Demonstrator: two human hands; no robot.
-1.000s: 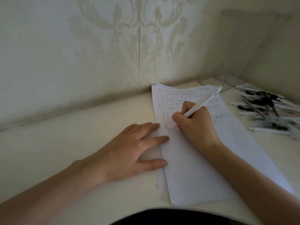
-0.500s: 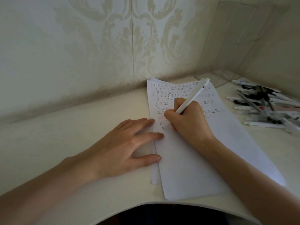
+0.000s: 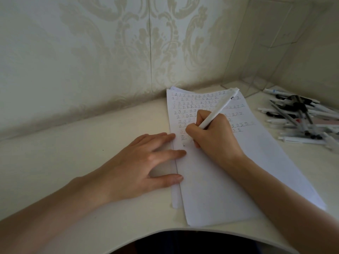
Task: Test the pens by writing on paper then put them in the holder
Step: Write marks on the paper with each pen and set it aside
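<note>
From the head view, a pale cream table fills the lower half of the frame, its curved near edge running along the bottom. Behind it rises a wall with a faint damask pattern, meeting a second wall in the upper right corner, where a clear plastic holder stands. A loose pile of pens lies on the table at the right edge of the frame.

A small stack of paper lies right of centre, its upper part covered in rows of small handwritten marks. The white pen sits over the paper just above the middle of the frame. Its long axis runs diagonally, writing end down to the lower left and back end up to the upper right.

The right hand grips the pen low on the barrel, fingers curled tightly round it, and rests on the paper. The tip itself is hidden by the fingers. The left hand lies flat with fingers spread, palm on the table, fingertips pressing the paper's left edge.
</note>
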